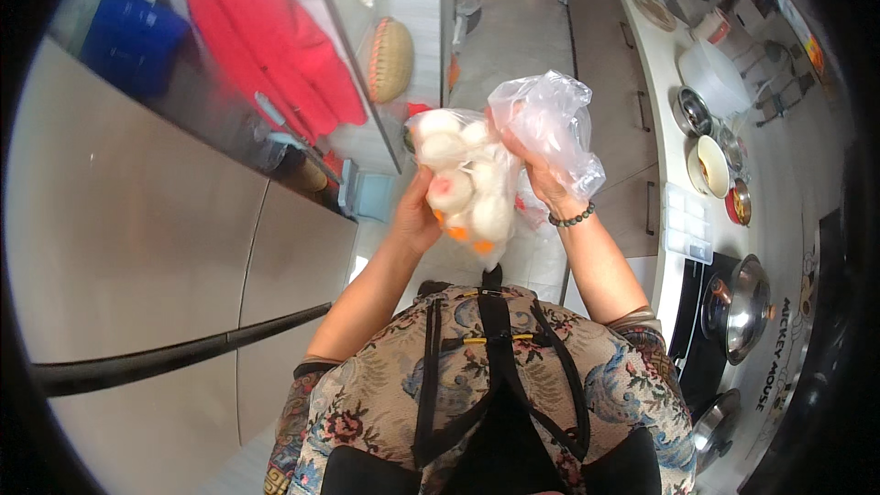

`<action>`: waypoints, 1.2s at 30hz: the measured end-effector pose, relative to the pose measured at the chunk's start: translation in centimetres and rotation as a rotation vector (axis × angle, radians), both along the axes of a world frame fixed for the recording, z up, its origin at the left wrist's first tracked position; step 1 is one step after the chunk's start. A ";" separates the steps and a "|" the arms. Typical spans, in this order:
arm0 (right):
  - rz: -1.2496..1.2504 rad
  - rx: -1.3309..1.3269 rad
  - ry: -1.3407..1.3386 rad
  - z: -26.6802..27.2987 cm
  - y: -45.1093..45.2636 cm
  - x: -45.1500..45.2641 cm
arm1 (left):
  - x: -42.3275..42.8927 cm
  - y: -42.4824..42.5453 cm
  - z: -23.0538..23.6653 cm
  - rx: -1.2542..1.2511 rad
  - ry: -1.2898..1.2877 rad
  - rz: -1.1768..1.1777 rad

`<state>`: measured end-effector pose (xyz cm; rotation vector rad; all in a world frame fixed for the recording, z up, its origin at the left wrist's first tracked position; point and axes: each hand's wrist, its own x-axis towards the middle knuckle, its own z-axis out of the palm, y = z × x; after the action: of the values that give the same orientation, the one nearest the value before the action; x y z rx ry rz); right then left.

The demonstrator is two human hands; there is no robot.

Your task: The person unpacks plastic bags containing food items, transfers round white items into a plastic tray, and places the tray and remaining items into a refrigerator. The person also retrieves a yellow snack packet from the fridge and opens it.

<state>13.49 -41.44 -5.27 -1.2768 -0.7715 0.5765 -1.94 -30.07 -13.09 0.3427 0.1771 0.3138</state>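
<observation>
A clear plastic bag of round white buns or dumplings (474, 182), some with orange parts and one with a pink spot, is held up before my chest. My left hand (418, 216) grips its lower left side, the thumb lying on the plastic. At the bag's upper right, my right hand (526, 144) is partly covered by a crumpled, translucent plastic bag (550, 127). Its fingers are largely hidden behind the plastic, and whether they press on the filled bag cannot be told. A dark bead bracelet circles the right wrist.
A closed refrigerator (158, 220) with a long dark handle stands at left. Along the right runs a counter (650, 34) with bowls, a white tub (715, 75), a divided clear tray (687, 223) and a lidded pan (748, 309) on the stove. Red cloth (275, 34) hangs at upper left.
</observation>
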 end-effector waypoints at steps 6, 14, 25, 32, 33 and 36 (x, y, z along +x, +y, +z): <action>-0.212 -0.084 0.330 -3.1 3.1 -1.1 | -3.5 2.0 0.4 1.156 -0.038 0.355; 0.165 0.056 0.229 0.0 5.8 -3.1 | -7.6 4.2 -3.1 0.634 0.286 0.073; 0.315 0.048 0.193 -1.9 4.6 -7.6 | -8.5 -0.2 -2.5 0.311 0.157 0.502; 0.273 0.169 0.647 -2.9 3.3 -6.4 | -10.1 0.2 0.7 1.919 0.277 1.050; 0.308 0.198 0.557 -2.5 3.1 -5.4 | -10.4 0.5 1.9 2.044 0.148 1.014; 0.493 0.255 0.295 -0.2 1.5 -2.8 | -10.7 0.9 2.3 1.654 -0.191 0.560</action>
<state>10.69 -39.90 -5.50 -0.7410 -0.8819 1.0038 -12.66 -29.14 -10.75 1.9066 -0.2363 1.0189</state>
